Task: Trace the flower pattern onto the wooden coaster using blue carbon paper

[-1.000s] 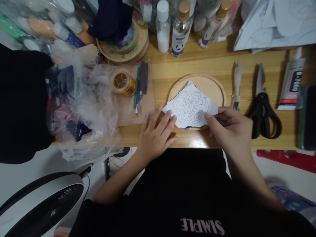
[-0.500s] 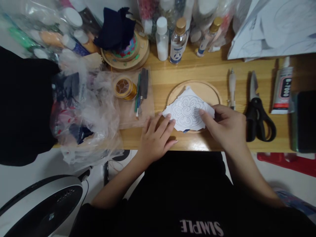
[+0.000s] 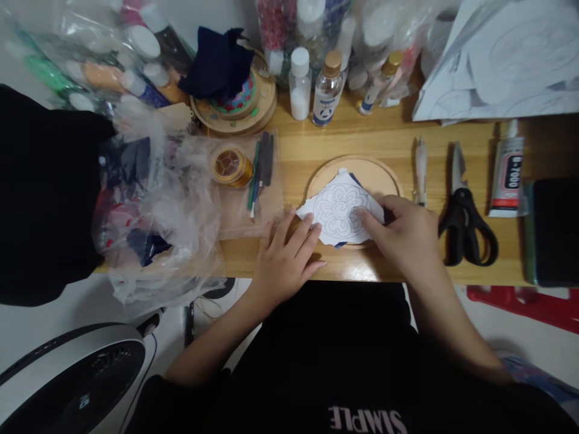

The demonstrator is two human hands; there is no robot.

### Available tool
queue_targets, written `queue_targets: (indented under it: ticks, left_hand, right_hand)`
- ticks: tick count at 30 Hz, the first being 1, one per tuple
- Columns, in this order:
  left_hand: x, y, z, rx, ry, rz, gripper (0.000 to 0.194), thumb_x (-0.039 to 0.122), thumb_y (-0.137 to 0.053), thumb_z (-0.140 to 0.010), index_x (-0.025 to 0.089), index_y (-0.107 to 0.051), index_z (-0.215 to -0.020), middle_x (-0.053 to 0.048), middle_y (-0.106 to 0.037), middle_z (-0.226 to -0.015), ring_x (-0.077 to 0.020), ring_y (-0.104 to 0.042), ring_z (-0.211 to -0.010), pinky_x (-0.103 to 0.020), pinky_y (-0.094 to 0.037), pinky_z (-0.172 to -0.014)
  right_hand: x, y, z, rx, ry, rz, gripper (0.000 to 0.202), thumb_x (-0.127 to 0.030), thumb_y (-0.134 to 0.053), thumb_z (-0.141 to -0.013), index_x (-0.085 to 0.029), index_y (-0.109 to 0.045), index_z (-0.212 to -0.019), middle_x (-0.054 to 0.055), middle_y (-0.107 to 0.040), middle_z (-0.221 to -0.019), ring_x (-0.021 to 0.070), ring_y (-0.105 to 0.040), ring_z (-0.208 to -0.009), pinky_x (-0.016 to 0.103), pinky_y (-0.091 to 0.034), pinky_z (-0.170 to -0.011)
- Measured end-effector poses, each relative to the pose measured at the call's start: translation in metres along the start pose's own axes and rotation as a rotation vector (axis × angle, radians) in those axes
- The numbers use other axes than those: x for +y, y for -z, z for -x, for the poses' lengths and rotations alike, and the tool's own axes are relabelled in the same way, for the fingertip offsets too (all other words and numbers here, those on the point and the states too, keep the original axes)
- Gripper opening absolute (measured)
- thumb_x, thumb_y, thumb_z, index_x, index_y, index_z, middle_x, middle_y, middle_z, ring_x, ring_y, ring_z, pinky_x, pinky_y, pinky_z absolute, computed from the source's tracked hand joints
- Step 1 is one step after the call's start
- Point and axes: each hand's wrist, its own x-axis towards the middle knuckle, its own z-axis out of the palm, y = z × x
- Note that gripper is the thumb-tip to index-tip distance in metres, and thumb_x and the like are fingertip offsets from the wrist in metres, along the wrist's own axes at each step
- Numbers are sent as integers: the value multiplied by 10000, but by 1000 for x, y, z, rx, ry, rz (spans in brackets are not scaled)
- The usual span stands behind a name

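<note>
Presently, the left hand [image 3: 283, 256] lies flat, fingers spread, pinning the flower-pattern paper [image 3: 338, 210] at its left edge. Paper sits between both hands on the round wooden disc [image 3: 371, 172]. The right hand [image 3: 402, 235] has slid further onto the paper, fingertips pressing; alignment appears underway. Scissors [image 3: 465, 214] lie right, untouched.
</note>
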Motion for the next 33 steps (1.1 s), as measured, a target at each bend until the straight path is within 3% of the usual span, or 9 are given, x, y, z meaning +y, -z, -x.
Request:
queue_targets:
  ticks: [13,28,33]
  left_hand:
    - [2,-1,-1,14,6,5,506,491,-481,-962,131,-549,-1310,-114,-596,-1368,-360,-448,-1318,-503,-278,-1102]
    - [3,-1,-5,-1,20,29,458,455,-501,-958,136,-569,-1279,-128,-619,-1338,-336,-463,-1330,-497,-296,-1110]
    - [4,-2,-6,14,23,18,431,445,-491,-966,134,-585,-1248,-125,-635,-1316,-338,-489,-1311,-496,-304,-1100]
  right_hand:
    - [-1,-1,-2,21,-7,9,239,-333,-643,-740,-206,-495,-601,-22,-490,-519,125,-441,-492,279,-317,-542]
    - [-3,1,-1,2,-29,-3,200,-328,-657,-754,-209,-550,-633,8,-567,-560,160,-507,-543,300,-355,-561]
    - [7,-1,1,-13,-44,-96,223,-393,-681,-769,-195,-635,-859,31,-659,-719,189,-591,-631,312,-418,-602]
